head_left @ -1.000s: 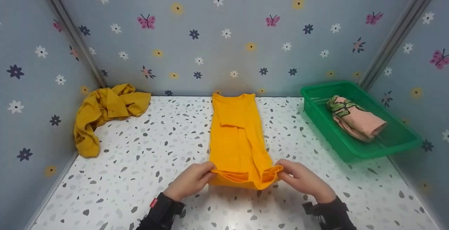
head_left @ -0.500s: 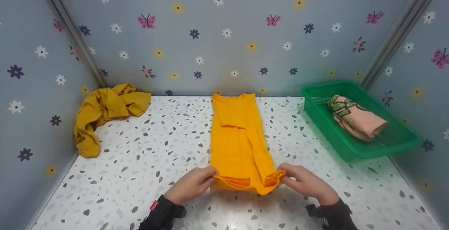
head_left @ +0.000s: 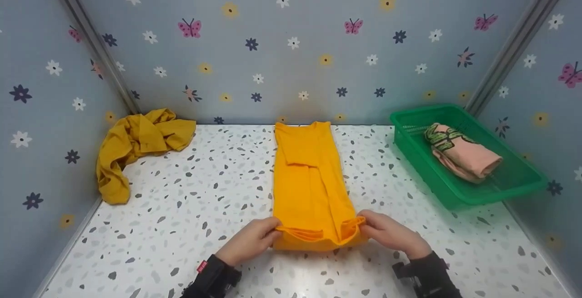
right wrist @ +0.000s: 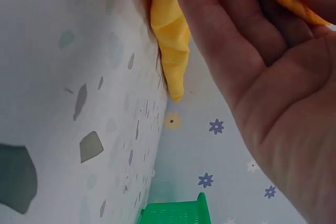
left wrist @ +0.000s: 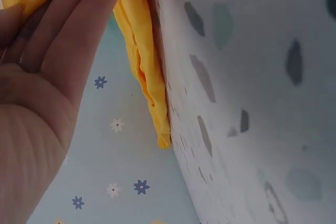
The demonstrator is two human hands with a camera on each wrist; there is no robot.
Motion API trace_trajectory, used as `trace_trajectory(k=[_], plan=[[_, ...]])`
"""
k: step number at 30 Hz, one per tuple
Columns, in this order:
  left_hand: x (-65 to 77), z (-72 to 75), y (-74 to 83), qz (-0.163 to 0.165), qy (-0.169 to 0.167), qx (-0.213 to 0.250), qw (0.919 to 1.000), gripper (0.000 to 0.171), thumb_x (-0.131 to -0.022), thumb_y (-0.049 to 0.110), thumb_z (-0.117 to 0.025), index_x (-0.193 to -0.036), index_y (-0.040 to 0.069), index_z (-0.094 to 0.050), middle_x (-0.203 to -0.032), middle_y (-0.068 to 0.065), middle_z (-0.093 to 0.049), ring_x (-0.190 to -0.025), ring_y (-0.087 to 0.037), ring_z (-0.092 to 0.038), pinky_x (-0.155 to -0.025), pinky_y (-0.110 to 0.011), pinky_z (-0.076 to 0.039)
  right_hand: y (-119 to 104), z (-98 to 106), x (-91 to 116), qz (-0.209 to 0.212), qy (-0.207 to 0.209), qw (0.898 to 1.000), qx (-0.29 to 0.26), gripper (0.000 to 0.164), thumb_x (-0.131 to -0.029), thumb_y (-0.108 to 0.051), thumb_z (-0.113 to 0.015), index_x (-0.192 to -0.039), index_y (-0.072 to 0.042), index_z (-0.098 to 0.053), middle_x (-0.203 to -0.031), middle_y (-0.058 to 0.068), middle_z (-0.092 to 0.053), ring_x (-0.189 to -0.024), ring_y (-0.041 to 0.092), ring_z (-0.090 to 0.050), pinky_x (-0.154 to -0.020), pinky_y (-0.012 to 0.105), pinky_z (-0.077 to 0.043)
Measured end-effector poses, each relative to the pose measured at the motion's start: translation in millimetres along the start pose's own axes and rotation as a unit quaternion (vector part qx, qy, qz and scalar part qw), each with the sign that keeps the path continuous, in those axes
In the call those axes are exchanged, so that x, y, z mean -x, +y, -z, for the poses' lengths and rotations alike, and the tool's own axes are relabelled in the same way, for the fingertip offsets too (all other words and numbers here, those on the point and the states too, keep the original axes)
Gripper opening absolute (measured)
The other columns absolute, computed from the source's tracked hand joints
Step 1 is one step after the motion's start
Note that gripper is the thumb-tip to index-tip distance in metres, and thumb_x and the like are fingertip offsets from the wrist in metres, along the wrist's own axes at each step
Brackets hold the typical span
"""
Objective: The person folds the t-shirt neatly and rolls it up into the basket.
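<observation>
A bright orange-yellow long-sleeved shirt lies lengthwise on the speckled table, its sides and sleeves folded inward into a long strip. My left hand pinches the near left corner of its hem, and my right hand pinches the near right corner. Between them the near edge is lifted, so the folded layers gape upward. In the left wrist view the fingers reach under the cloth with the thumb over it. The right wrist view has the fingers likewise beneath the raised cloth.
On the right, a green plastic basket holds a folded pink garment with a green print. A crumpled mustard garment lies in the back left corner. Flower-patterned walls enclose the speckled table on three sides.
Both hands first drew the hem slightly toward me; since then the right hand has shifted a little left and up. Both keep hold of the shirt's corners.
</observation>
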State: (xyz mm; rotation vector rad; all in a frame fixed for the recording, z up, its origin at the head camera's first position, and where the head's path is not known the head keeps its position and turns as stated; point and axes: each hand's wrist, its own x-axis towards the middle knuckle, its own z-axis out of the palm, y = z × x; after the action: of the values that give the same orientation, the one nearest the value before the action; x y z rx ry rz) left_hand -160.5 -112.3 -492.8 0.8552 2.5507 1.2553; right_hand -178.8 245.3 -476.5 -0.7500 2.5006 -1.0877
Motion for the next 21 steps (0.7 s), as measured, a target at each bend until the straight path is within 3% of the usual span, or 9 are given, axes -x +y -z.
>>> trace_trajectory(k=[9,21], plan=[[-6.2,-1.3,-4.3,0.064,0.010,0.019,0.9977,0.004,-0.093,0.018,-0.053,-0.094,0.016,-0.057,-0.070,0.005,-0.052,-0.058,-0.009,-0.051,-0.051,-0.025,-0.045,4,-4,-7,-0.055,0.029,0.998,0.016,0.008,-0.094,-0.022,-0.048,-0.097,-0.016,-0.053,-0.076,-0.003,-0.054,-0.070,0.016,-0.051,-0.062,0.030,-0.043],[-12.9,-4.1,-9.0,0.101,0.031,-0.001,0.9944,0.018,-0.090,0.014,-0.054,-0.106,0.007,-0.058,-0.072,0.003,-0.056,-0.056,-0.011,-0.052,-0.047,-0.027,-0.045,8,-5,-13,-0.093,0.043,0.994,0.048,0.014,-0.094,-0.029,-0.049,-0.094,-0.015,-0.054,-0.070,-0.001,-0.051,-0.061,0.016,-0.049,-0.053,0.031,-0.041]])
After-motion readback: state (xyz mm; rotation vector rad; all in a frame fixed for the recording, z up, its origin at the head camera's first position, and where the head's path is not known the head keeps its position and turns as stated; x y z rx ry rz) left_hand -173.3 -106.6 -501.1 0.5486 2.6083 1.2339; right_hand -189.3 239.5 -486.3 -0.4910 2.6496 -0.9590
